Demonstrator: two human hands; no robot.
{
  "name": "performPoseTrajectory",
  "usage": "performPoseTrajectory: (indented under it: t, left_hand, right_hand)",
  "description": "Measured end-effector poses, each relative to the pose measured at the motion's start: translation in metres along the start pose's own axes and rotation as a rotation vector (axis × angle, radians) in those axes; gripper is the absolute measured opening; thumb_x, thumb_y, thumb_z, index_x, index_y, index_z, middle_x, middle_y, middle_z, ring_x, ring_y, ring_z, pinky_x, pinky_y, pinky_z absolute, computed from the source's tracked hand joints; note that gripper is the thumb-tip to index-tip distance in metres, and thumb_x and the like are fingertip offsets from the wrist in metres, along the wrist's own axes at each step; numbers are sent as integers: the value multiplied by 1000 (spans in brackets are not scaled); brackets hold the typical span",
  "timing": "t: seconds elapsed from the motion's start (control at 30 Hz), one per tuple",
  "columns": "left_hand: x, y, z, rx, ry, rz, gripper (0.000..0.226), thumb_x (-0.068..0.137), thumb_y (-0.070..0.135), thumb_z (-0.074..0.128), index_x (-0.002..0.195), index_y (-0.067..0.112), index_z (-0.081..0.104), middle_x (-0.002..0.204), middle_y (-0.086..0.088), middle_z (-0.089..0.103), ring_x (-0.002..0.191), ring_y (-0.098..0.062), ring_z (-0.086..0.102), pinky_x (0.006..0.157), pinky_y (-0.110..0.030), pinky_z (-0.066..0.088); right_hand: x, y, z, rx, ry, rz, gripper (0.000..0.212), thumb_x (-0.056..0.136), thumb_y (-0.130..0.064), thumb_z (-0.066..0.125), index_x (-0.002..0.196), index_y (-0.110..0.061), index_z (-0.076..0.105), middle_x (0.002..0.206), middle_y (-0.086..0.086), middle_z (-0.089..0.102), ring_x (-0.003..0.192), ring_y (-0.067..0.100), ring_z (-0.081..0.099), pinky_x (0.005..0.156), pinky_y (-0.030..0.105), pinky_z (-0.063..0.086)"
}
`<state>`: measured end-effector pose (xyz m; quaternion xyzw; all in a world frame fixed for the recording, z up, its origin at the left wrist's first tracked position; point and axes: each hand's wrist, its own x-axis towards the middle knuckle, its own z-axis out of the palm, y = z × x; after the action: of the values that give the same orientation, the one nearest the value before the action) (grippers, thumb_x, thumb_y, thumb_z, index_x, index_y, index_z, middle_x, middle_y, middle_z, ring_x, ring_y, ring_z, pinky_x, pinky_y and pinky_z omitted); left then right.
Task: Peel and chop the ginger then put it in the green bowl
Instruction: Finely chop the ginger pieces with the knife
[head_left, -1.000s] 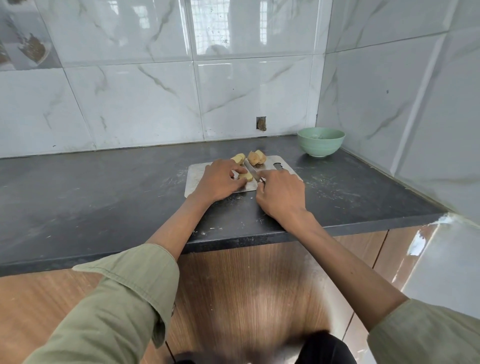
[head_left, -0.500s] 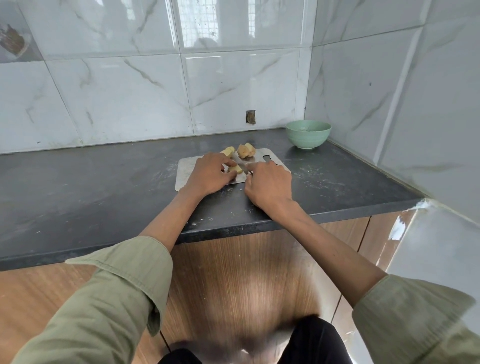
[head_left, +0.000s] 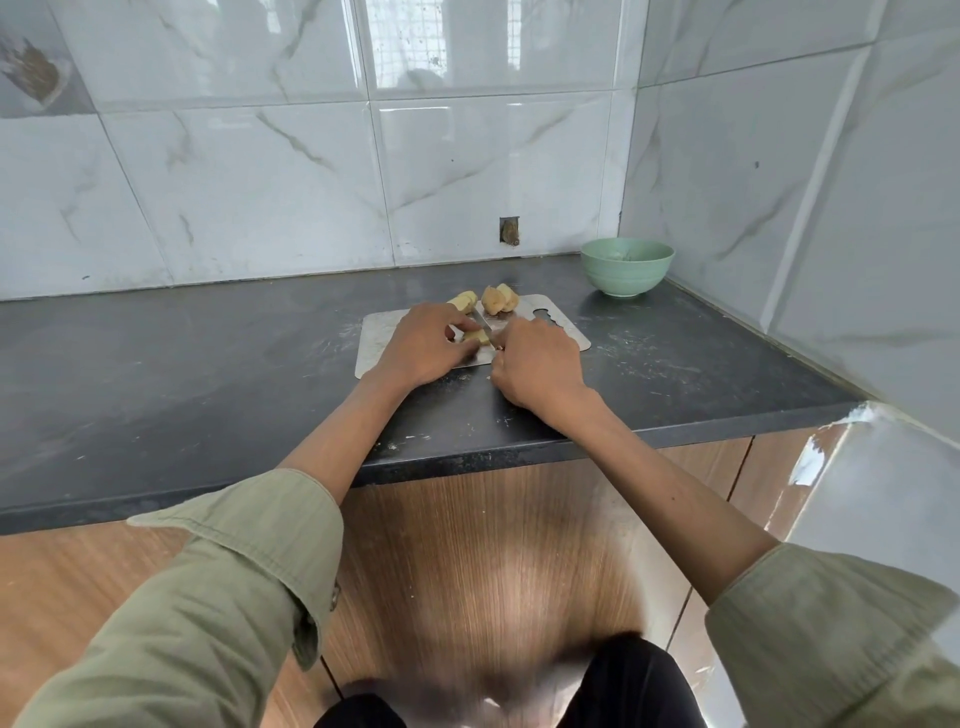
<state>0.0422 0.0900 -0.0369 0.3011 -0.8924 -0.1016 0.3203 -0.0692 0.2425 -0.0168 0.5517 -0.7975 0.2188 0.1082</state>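
Change since the frame one second back: the head camera has shifted, so the whole counter sits differently in view, but the two hands hold the same positions on the board relative to the ginger and to each other. The small piece under the blade has stayed in place. Judgement: the chopping step is in progress with short cuts; the transfer step has not begun, since the bowl shows no ginger that can be made out.

Left to right:

1. Left hand (head_left: 423, 345): lies palm down on the flat, silver metal cutting board (head_left: 379, 343). Its fingers curl over and pin a small, pale yellow peeled ginger piece (head_left: 477, 338), which lies at 3 o'clock of the hand.
2. A second pale yellow ginger chunk (head_left: 463, 300) lies at the board's far edge, at 1 o'clock of the left hand, apart from it.
3. The narrow steel knife blade (head_left: 483, 323) meets the pinned piece between the two hands.
4. Two more tan, partly peeled ginger lumps (head_left: 500, 299) lie touching each other at 11 o'clock of the right hand, near the far edge.
5. Right hand (head_left: 537, 371): closed around the knife handle, which is hidden inside the fist.
6. The round, pale green ribbed bowl (head_left: 627, 273) stands on the dark stone counter (head_left: 208, 364), off the board, at 2 o'clock of the right hand, well apart.
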Motion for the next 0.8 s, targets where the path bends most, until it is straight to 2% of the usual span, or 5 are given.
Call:
performPoseTrajectory:
  t: [0.3,0.47,0.63,0.73,0.8]
  left_hand:
    - [-2,2,-2,-37,-3,-14,24,88,36,76,108,25,81,106,9,76,85,-12,64,84,-39,54]
    - [-2,2,-4,-46,-17,-36,25,88,37,76,110,27,80,108,10,76,86,-11,65,85,-38,54]
    - [-3,2,-6,-117,-7,-104,24,86,34,79,109,27,81,110,14,76,92,-5,67,86,-26,51]
    - [-2,2,-7,-130,-2,-140,25,83,34,82,106,25,82,104,14,76,88,-1,67,76,-12,44]
    - [-3,4,-7,-151,10,-160,24,82,33,84,104,23,83,99,12,77,88,-3,68,78,-17,47]
  right_hand:
    - [2,7,3,115,-18,45,35,94,-29,58,124,-15,67,119,14,63,111,36,62,84,39,47]
    - [-4,13,7,199,3,91,39,90,-36,56,125,-33,72,114,5,69,111,30,63,79,35,45]
    - [-6,14,8,195,75,90,38,90,-34,54,124,-32,73,115,5,69,111,28,62,80,35,45]
    - [-7,12,10,173,89,64,38,89,-33,53,120,-31,74,109,7,71,104,31,65,76,35,47]
    - [-7,11,10,164,87,60,38,89,-33,53,121,-30,74,110,8,71,103,33,66,79,36,50]
